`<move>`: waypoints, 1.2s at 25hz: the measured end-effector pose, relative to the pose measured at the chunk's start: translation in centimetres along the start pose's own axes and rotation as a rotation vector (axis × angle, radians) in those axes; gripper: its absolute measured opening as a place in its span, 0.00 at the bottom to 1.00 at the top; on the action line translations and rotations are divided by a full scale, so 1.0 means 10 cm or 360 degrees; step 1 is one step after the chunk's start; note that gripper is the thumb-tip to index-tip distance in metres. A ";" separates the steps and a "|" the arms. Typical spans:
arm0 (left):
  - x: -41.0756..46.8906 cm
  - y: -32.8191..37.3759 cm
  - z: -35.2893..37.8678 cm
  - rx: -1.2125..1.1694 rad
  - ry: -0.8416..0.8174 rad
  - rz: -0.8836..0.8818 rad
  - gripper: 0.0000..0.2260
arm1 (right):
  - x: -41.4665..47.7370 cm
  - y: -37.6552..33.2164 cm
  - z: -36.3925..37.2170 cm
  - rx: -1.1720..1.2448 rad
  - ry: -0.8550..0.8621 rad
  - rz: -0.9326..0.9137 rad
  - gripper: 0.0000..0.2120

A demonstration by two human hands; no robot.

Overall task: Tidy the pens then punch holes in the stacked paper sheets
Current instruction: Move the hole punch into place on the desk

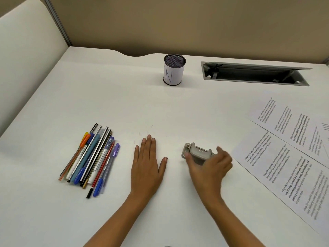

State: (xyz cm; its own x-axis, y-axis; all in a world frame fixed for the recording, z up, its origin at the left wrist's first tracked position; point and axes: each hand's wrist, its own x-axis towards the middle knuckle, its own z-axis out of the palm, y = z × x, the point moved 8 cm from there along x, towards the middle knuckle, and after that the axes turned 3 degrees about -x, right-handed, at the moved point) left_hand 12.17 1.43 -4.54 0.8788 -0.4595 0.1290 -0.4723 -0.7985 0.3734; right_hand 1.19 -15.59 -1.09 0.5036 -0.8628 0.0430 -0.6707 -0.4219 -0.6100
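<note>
Several pens and pencils (92, 157) lie bunched side by side on the white desk (124, 104), at the left. A mesh pen cup (174, 69) wrapped in white paper stands upright at the back centre, with no pens showing in it. My left hand (147, 166) lies flat on the desk, fingers straight, just right of the pens. A grey hole punch (197, 152) sits in the middle right, and my right hand (211, 166) grips it from the near side with thumb and fingers around its body. Printed paper sheets (284, 166) lie spread at the right.
A cable tray opening (254, 75) with its lid raised is set into the desk at the back right. A tan partition wall (178, 24) runs behind the desk, and a cream panel (26, 50) stands at the left.
</note>
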 end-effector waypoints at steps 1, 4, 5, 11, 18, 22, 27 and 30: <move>0.00 0.00 0.00 -0.0002 0.0000 0.0002 0.30 | -0.05 -0.02 0.09 -0.0079 -0.0015 0.0028 0.48; 0.00 0.01 -0.02 -0.0002 0.0006 0.0006 0.30 | -0.09 -0.16 0.22 -0.0279 0.0075 -0.0098 0.46; 0.00 0.01 -0.02 0.0000 0.0007 0.0004 0.30 | -0.09 -0.20 0.24 -0.0304 0.0113 -0.0151 0.42; 0.00 0.02 -0.02 0.0013 0.0018 0.0003 0.30 | 0.10 -0.15 0.25 -0.0027 0.0057 -0.0334 0.24; 0.00 0.03 -0.04 0.0007 0.0044 -0.0006 0.30 | 0.00 -0.16 0.28 -0.0125 0.0184 -0.0204 0.39; -0.01 0.03 -0.05 0.0000 0.0057 -0.0035 0.29 | 0.06 -0.22 0.29 -0.0124 0.0224 -0.0188 0.36; -0.01 0.06 -0.06 -0.0009 0.0081 -0.0051 0.29 | 0.12 -0.15 0.24 0.0001 0.0139 -0.0263 0.40; 0.01 0.11 -0.06 -0.0028 0.0096 -0.0088 0.31 | 0.18 -0.12 0.19 0.0081 0.0068 -0.0326 0.41</move>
State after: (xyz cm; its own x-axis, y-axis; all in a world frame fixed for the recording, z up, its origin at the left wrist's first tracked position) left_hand 11.74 0.77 -3.56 0.9062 -0.3905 0.1624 -0.4223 -0.8148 0.3973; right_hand 3.92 -16.08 -1.79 0.6023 -0.7719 0.2034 -0.5278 -0.5763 -0.6240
